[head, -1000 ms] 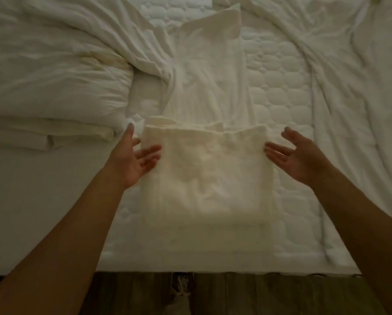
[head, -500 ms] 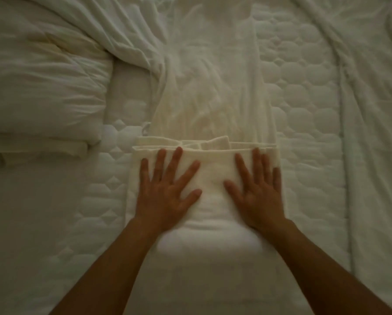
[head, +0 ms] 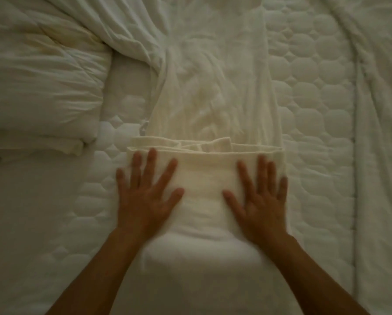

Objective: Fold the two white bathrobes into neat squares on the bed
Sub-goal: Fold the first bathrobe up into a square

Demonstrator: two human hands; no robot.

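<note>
— Position of the garment?
— The white towelling bathrobe (head: 204, 178) lies at the middle of the quilted white mattress (head: 315, 110). Its near part is folded into a thick, layered block. The rest runs away from the block, flat and creased.
— Hands?
— Both rest palm-down on the folded block, apart from each other. The left hand (head: 145, 196) is at its left edge and the right hand (head: 260, 201) at its right edge. The fingers of both are straight and spread, pressing the cloth.
— Surroundings?
— A rumpled white pillow (head: 38, 87) lies left of the robe. A crumpled white sheet (head: 383, 110) runs along the mattress's right side.
</note>
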